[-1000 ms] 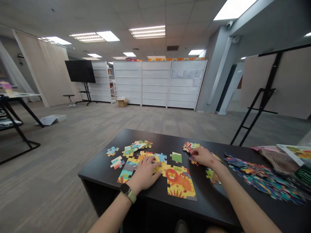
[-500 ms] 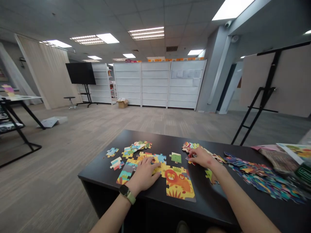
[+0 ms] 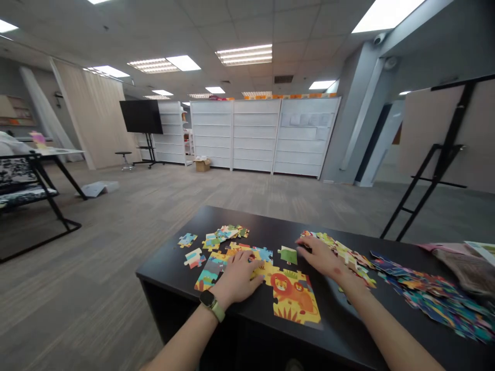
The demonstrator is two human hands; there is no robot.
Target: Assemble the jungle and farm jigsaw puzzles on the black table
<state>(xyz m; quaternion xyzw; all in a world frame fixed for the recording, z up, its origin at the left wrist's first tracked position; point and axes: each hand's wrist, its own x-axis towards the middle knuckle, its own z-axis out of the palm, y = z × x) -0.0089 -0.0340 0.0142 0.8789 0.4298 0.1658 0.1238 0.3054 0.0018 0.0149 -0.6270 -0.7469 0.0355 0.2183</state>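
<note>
My left hand [image 3: 240, 277], with a watch [image 3: 212, 305] on its wrist, lies open with fingers spread over a partly joined jigsaw puzzle, hiding its middle. The joined lion section [image 3: 296, 296] shows to the right of that hand. Beyond the lions lies a loose green puzzle piece [image 3: 288, 255], and my right hand [image 3: 320, 256] hovers just to its right. The thumb and forefinger of this hand are apart, and I see nothing between them. Behind and under the right hand spreads a pile of colourful puzzle pieces [image 3: 342, 251], partly covered by it.
More loose pieces [image 3: 220, 237] lie at the table's back left, with a red-and-white piece [image 3: 194, 258] nearer. A long heap of dark blue pieces [image 3: 433, 296] covers the right side. A cloth bag [image 3: 456, 265] lies beyond it. The black table [image 3: 170, 268] ends at the left.
My right hand has moved left from the pile of pieces toward the loose green piece. The left hand stays on the puzzle. The whole view has shifted slightly.
</note>
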